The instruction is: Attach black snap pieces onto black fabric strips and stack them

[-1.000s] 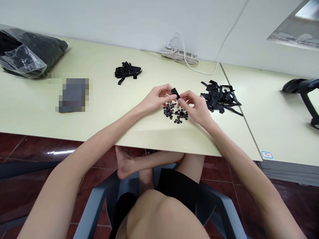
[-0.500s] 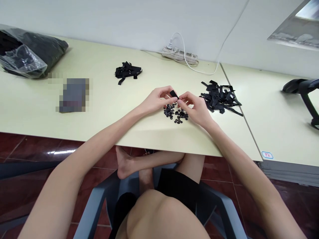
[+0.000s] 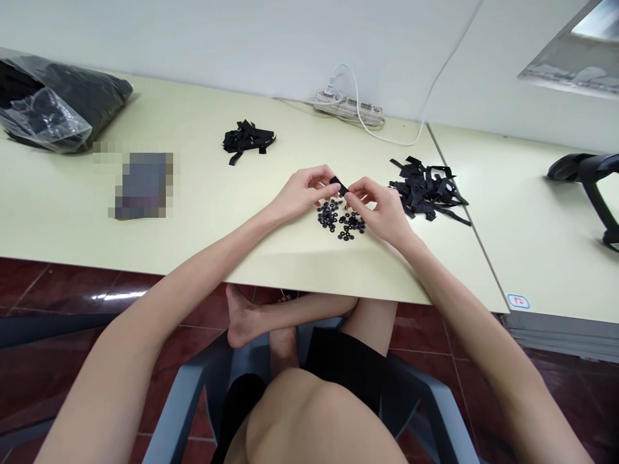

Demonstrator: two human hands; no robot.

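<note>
A short black fabric strip (image 3: 340,186) stretches between my two hands, just above the table. My left hand (image 3: 304,193) pinches its left end between thumb and fingers. The right end is pinched by my right hand (image 3: 380,206). Right below lie small black snap buttons (image 3: 329,216), ring-like and round, in two loose clusters. Close to my right hand is a pile of black fabric strips (image 3: 428,187). A smaller heap of black strips (image 3: 247,138) lies farther back on the left.
A pale table (image 3: 203,225) runs along the wall. On it are a clear bag of black material (image 3: 62,103), a blurred-out dark object (image 3: 144,183), a power strip (image 3: 348,108) with white cable, and a black curved object (image 3: 587,174) at far right.
The strip's left end has tipped down, and my left thumb has slid back along it, baring more of the strip between the hands. Both hands stay in nearly the same place.
</note>
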